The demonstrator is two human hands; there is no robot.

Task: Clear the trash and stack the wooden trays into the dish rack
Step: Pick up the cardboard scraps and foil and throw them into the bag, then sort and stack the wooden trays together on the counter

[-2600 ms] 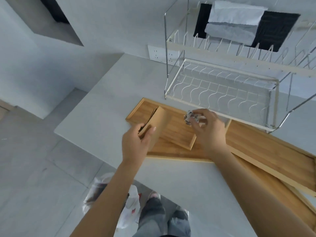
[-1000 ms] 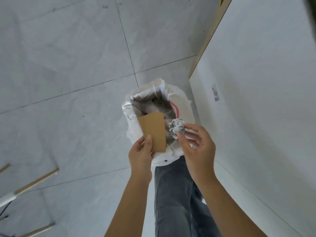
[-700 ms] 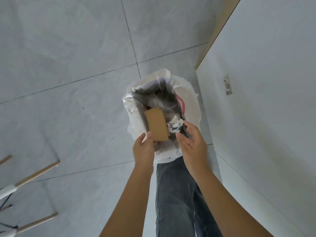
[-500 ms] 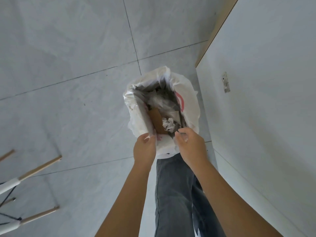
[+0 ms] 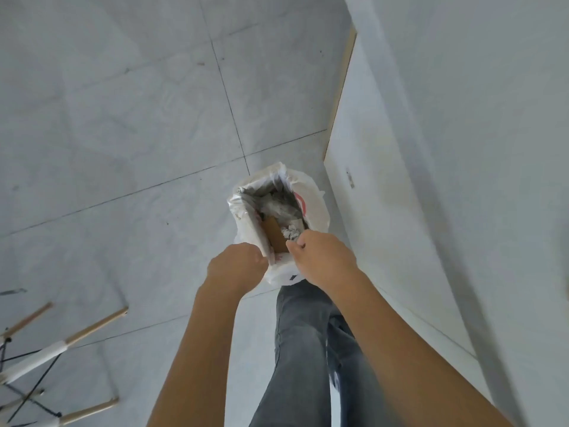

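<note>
I look down at a white plastic trash bag standing open on the floor by my legs. A brown cardboard piece and a crumpled silvery ball lie inside it among other rubbish. My left hand hovers at the bag's near rim with its fingers curled in and nothing in them. My right hand is just right of it, above the rim, also curled and empty. The wooden trays and the dish rack are out of view.
A white cabinet side rises on the right, close to the bag. Grey floor tiles spread to the left. Chair legs of wood and white metal stand at the lower left. My jeans leg is below the bag.
I turned from the counter to the trash bag. Both hands let go: the cardboard and the crumpled ball dropped into the bag, and my fingers curled shut above the rim.
</note>
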